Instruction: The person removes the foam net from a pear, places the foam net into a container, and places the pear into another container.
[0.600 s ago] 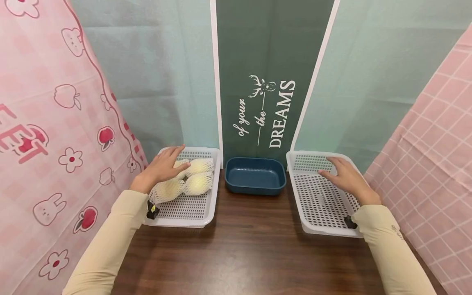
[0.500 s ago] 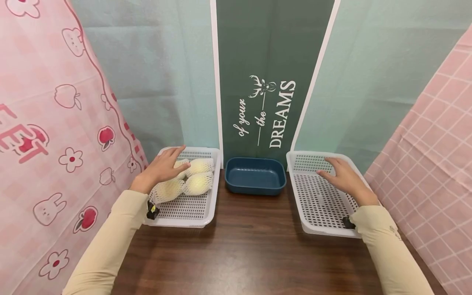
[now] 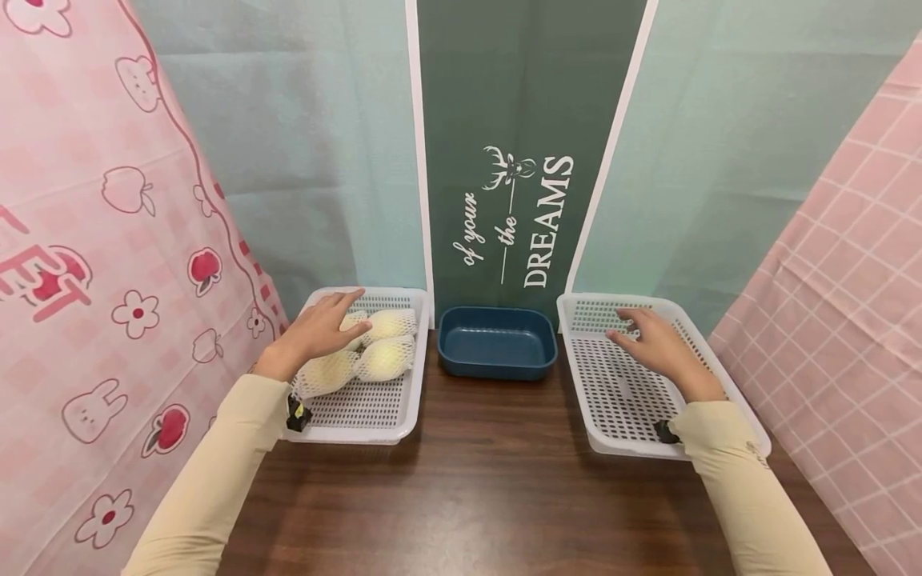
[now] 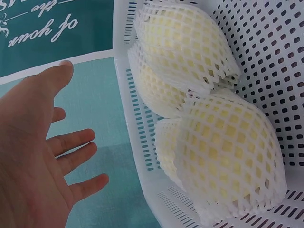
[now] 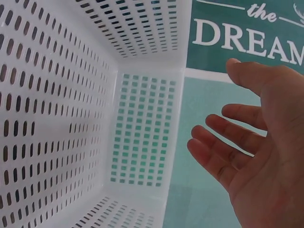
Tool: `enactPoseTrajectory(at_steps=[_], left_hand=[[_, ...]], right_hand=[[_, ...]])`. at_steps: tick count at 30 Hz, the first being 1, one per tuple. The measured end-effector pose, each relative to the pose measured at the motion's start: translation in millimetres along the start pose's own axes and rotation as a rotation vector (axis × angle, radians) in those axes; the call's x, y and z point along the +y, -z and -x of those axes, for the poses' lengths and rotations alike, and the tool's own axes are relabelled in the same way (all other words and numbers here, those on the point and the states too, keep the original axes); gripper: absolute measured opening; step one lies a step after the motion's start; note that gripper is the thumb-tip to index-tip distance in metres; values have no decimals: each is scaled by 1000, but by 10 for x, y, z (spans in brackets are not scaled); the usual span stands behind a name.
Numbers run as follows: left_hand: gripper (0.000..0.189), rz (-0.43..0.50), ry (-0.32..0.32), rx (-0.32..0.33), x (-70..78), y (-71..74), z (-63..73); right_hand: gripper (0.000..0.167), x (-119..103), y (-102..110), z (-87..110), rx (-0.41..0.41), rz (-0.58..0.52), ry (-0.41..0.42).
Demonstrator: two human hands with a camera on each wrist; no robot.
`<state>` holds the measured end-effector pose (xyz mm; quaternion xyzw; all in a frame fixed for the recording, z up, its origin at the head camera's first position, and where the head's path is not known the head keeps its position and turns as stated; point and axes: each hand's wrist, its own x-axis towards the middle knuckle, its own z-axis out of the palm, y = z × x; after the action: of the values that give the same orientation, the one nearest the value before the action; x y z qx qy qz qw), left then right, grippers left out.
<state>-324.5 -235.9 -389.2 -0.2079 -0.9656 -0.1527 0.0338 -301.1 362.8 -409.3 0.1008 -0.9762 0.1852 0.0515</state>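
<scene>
My left hand (image 3: 317, 332) hovers over the white perforated basket (image 3: 378, 416) on the left, its fingers spread and holding nothing. In that basket lie several pale yellow round fruits (image 3: 386, 358) in white foam net sleeves; their kind is hard to tell through the netting. The left wrist view shows the netted fruits (image 4: 228, 147) beside the hand, apart from it. My right hand (image 3: 663, 344) is above a second white perforated basket (image 3: 619, 400) on the right, fingers relaxed, nothing in them. No contents show in the right basket (image 5: 57, 128).
Between the baskets stands a dark blue rectangular tub (image 3: 497, 364) near the back of the brown wooden table (image 3: 475, 480). A green cloth with white lettering (image 3: 533, 200) hangs behind. Pink cloths (image 3: 108, 320) hang at both sides.
My right hand has shifted a little to the left above the right basket. The left hand, fruits and containers stay about where they were, apart from a slight camera shift.
</scene>
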Motion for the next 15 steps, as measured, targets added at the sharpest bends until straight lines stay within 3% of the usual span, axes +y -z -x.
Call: enactPoseTrajectory(at_steps=[15], left_hand=[[73, -1, -12, 1, 78, 2, 6]], right_hand=[[54, -267, 72, -38, 3, -15, 40]])
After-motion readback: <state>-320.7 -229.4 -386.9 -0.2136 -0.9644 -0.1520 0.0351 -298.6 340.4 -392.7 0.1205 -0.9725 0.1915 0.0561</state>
